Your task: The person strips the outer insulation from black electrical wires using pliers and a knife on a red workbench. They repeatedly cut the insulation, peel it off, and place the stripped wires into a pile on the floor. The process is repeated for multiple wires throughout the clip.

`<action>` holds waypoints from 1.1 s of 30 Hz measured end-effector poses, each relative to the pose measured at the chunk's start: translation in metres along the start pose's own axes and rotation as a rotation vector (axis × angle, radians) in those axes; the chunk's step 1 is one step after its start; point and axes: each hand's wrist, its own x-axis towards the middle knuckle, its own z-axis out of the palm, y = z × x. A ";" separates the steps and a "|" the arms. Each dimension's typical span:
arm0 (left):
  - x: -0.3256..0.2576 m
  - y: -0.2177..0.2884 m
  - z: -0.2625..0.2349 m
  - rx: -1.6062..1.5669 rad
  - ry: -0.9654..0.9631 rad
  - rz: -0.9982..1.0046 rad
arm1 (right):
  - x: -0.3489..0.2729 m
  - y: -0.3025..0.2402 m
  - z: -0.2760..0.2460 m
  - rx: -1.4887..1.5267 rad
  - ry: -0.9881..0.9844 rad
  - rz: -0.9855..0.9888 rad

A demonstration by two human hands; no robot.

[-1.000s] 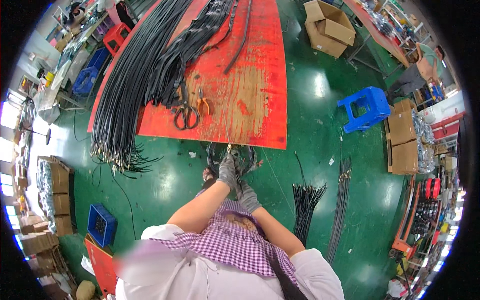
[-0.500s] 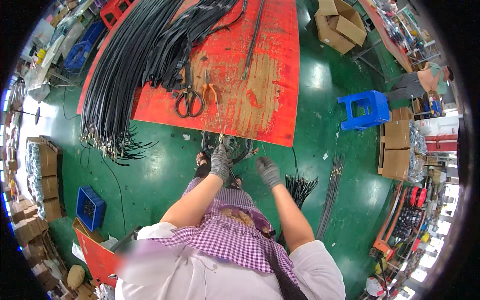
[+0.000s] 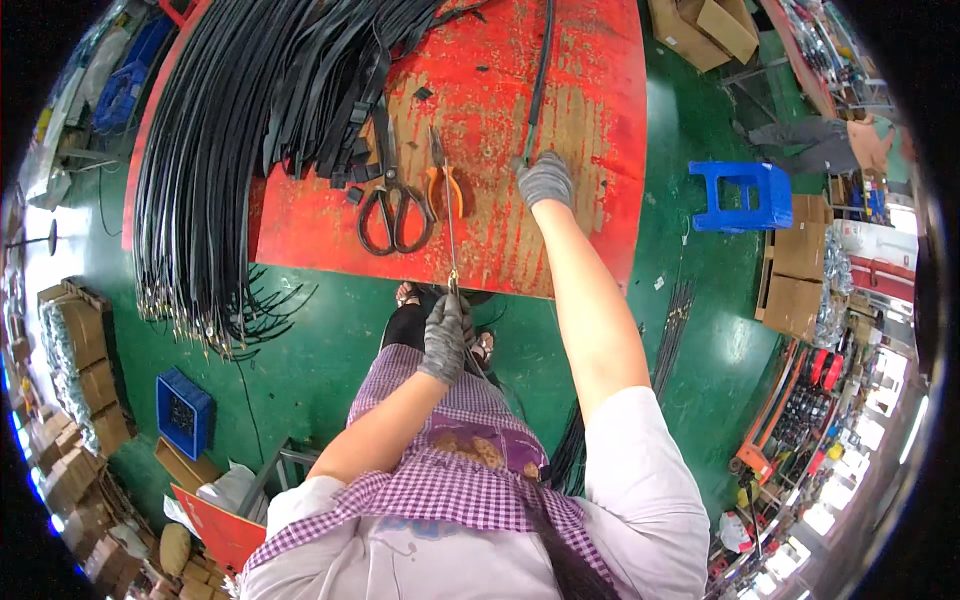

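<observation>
Two tools, black-handled scissors (image 3: 391,178) and orange-handled pliers (image 3: 434,182), lie side by side near the middle of a worn red table (image 3: 600,200), between the cable pile and the right hand. On the left of the table, a thick pile of black cables (image 3: 200,180) hangs over the near edge, with flat black straps (image 3: 330,110) heaped against it and small black scraps scattered about. A blue stool (image 3: 775,195) stands on the green floor to the right, a blue crate (image 3: 203,415) on the near left.

A thin wire (image 3: 452,235), pale and nearly straight, runs from beside the pliers toward the person, reaching a brass-coloured end piece (image 3: 454,281) just past the table's near edge. Farther right, a black cord (image 3: 543,75) lies lengthwise on the table.

The gloved left hand (image 3: 444,340) is clenched around the wire's near end, the brass-coloured piece poking out above the fist. The gloved right hand (image 3: 546,182) has its fingers curled at the cord's near end (whether they pinch it, I cannot tell).
</observation>
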 end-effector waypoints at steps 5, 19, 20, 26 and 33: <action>0.020 0.022 -0.017 -0.022 -0.092 -0.013 | 0.018 0.022 0.017 0.061 -0.265 0.027; 0.041 0.062 0.024 0.033 -0.181 0.081 | -0.232 0.061 -0.089 0.055 -0.461 -0.856; 0.041 0.055 0.030 0.075 -0.158 0.052 | -0.243 0.066 -0.087 0.142 -0.436 -0.879; 0.033 0.004 0.064 0.211 -0.166 -0.154 | -0.240 0.094 -0.076 0.291 -0.323 -1.068; 0.016 -0.025 0.113 0.188 -0.381 -0.321 | -0.224 0.114 -0.104 1.286 -0.655 -0.630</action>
